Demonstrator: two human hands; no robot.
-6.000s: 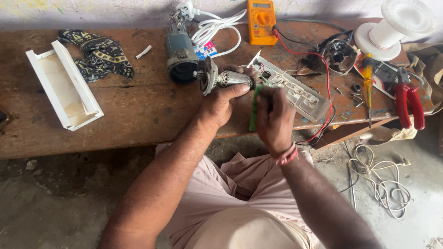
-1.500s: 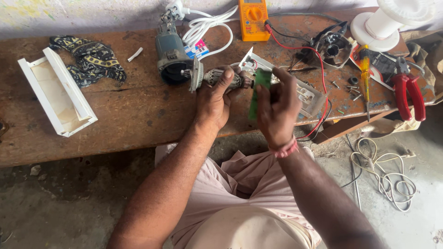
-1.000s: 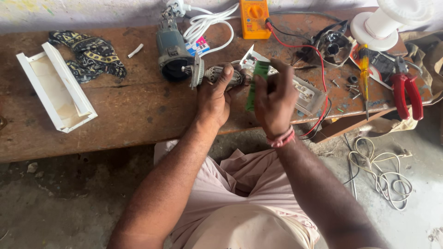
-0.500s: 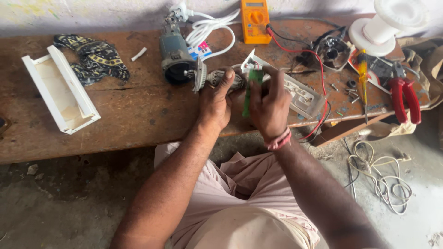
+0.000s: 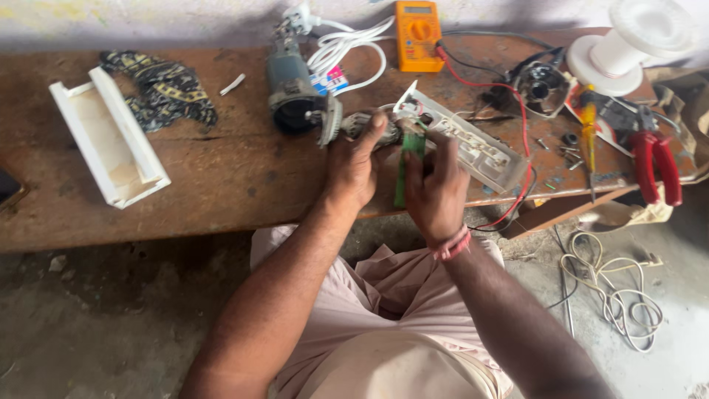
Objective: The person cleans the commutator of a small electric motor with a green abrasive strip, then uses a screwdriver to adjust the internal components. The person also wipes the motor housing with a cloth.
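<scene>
Head | left hand (image 5: pixel 353 166) grips rotor (image 5: pixel 367 125) | right hand (image 5: pixel 436 188) grips screwdriver (image 5: pixel 402 168)

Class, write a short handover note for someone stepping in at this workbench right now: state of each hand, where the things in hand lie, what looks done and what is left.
Left hand: gripping the small motor part at the bench edge, beside the grey motor housing.
Right hand: holding a green-handled tool, its tip up at that part.
Nearby: white switch board lying right of the hands; orange multimeter at the back with a red lead; red pliers far right; white casing to the left.
Done: the motor part is out of its housing.
Left: the work on the part looks unfinished; whether it is being loosened or tightened cannot be told.
</scene>
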